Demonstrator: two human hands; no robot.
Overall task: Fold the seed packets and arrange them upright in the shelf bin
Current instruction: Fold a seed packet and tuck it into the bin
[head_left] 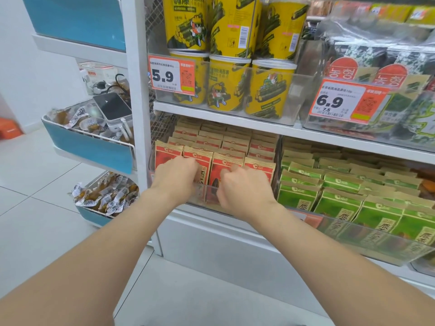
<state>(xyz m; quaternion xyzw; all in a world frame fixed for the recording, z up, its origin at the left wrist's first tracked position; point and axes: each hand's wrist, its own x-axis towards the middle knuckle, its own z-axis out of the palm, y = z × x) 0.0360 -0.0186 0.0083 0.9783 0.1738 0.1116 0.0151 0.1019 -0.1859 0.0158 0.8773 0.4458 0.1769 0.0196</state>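
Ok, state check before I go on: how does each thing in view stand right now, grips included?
Left grip, fingers curled over the tops of the front red packets.
Right grip, fingers curled, pinching a front packet's top.
Red packets, upright in rows inside the bin.
Green packets, upright in rows in the next bin, untouched.
Yellow cans, stacked two high on the shelf above.

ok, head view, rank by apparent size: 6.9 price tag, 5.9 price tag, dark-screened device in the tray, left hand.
1. 6.9 price tag
2. left hand and 5.9 price tag: close, and the hand is nearer the camera, so unranked
3. dark-screened device
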